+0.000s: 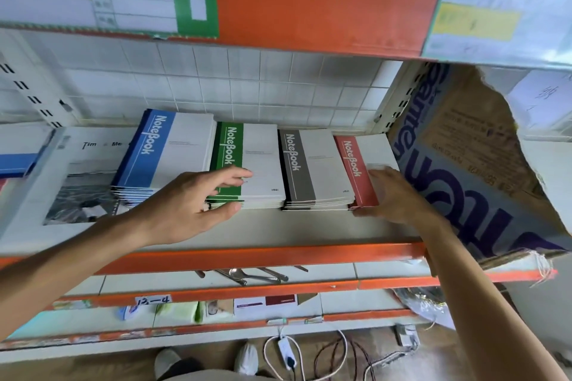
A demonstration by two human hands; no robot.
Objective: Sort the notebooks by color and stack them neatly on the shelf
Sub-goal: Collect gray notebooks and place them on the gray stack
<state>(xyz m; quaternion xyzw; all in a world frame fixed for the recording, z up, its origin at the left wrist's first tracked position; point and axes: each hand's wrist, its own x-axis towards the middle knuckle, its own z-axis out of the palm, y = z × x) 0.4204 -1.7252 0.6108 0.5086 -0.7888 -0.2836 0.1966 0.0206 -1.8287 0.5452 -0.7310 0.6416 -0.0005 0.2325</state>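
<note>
1. A white photo-cover book (62,176) is lying at the left of the white orange-edged shelf (278,232), its title partly blurred and its left side cut off.
2. The blue-spined notebook stack (161,155) is sitting beside it, its front corner hidden by the left hand (185,204).
3. That hand is spreading relaxed fingers over the green-spined notebook stack (247,161), gripping nothing.
4. The grey-spined notebook stack (312,167) is standing just beside it.
5. The right hand (393,198) is pressing straight fingers on the red-spined notebook stack (362,161), covering its right edge, tight against a torn cardboard box (464,164).
6. Bare shelf is lying open in front of the stacks.
</note>
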